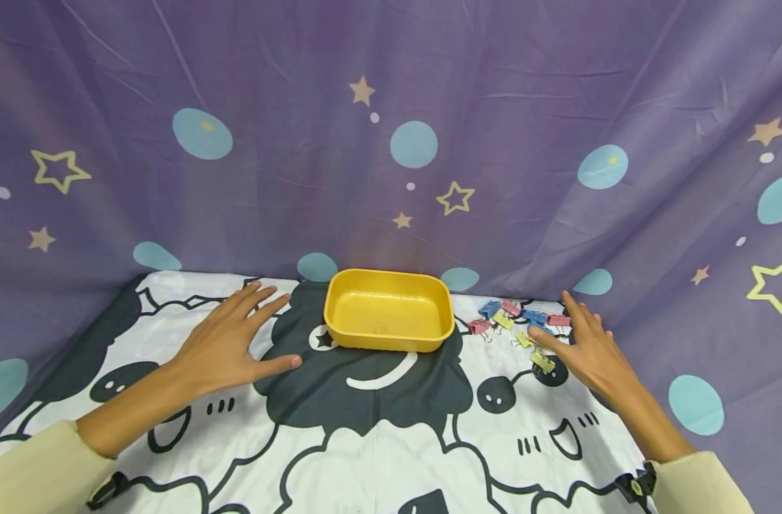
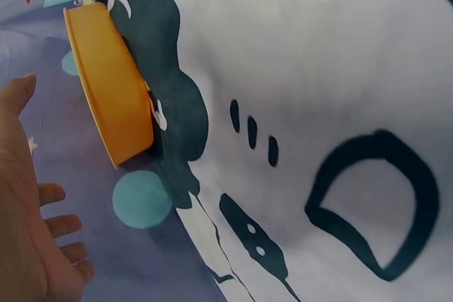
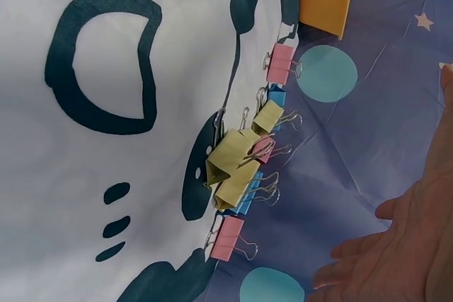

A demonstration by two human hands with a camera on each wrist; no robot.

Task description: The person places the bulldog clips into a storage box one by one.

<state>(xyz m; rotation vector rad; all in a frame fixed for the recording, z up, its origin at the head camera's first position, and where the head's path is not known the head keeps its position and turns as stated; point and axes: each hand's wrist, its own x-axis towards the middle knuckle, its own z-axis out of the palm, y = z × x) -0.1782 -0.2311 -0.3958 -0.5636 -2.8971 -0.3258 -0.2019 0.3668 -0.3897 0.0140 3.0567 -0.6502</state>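
Left hand (image 1: 226, 343) flat on the table (image 1: 378, 442) beside the yellow tray (image 1: 388, 311); right hand (image 1: 590, 350) seems to rest against the binder clips (image 1: 519, 325).

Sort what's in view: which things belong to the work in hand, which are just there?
In play:
- binder clips, pink, blue and yellow, loose beside the right hand
- yellow tray, empty, between the hands
- left hand, flat on the cloth, holding nothing

Just there:
- sheep-print cloth
- purple star backdrop
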